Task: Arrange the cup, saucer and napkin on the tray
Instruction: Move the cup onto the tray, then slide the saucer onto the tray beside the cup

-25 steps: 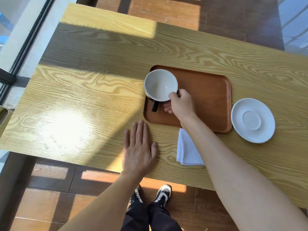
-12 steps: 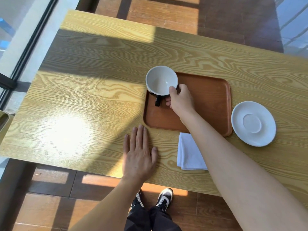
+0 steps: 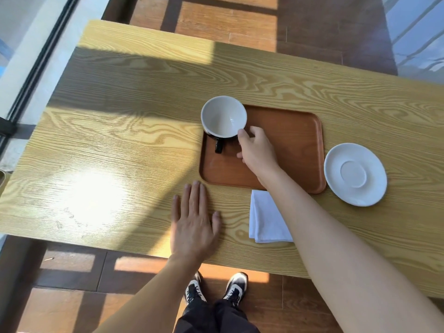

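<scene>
Two hands are out, and only my right hand is working: its thumb and fingers pinch the near-right rim of the cup, which sits over the far-left corner of the tray, white bowl upward and dark handle pointing back toward me. Whether its base rests on the tray or hangs just above, I cannot tell. My right forearm reaches diagonally across the napkin, which lies on the surface just beside the tray's near edge. Off the tray's right end, well apart from the cup, lies the saucer, nearer my right arm. My left hand lies spread and flat on the surface, holding nothing.
</scene>
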